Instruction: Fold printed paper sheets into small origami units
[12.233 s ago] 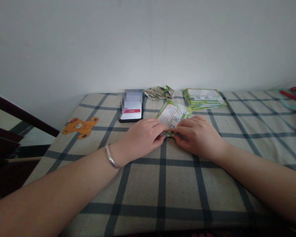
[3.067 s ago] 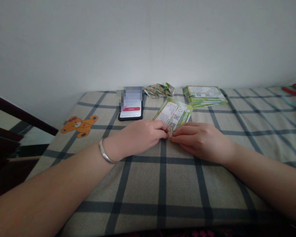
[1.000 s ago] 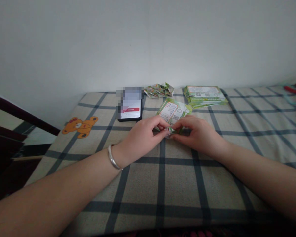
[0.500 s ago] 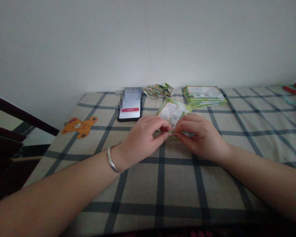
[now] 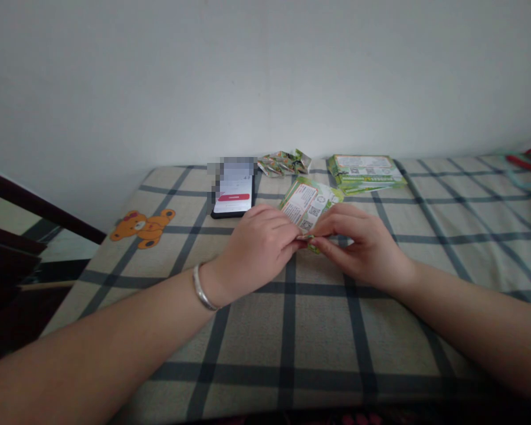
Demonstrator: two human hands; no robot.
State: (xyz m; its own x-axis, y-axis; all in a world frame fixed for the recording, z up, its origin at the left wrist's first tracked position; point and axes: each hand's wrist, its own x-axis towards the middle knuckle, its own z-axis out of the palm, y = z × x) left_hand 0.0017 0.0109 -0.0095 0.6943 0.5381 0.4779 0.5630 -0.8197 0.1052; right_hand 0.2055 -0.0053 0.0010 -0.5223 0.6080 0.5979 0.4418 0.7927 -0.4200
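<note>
A green and white printed leaflet (image 5: 310,203) with QR codes lies at a slant at the middle of the table, its near end raised between my fingers. My left hand (image 5: 262,243), with a silver bangle at the wrist, is closed on the left part of that end; its fingertips are partly hidden behind the knuckles. Thumb and forefinger of my right hand (image 5: 358,242) pinch the same end just to the right. The fingertips of both hands almost meet. The near edge looks narrowly folded or rolled.
A phone (image 5: 232,198) with a lit screen lies behind my left hand. Crumpled or folded green pieces (image 5: 285,162) sit beside it near the wall. A stack of similar leaflets (image 5: 366,171) is at back right. Checked cloth (image 5: 256,336) covers the table; a bear picture (image 5: 144,227) is at left.
My left hand has turned over a little, its fingers now more curled and its thumb hidden. The right hand keeps its pinch, and the leaflet has hardly moved.
</note>
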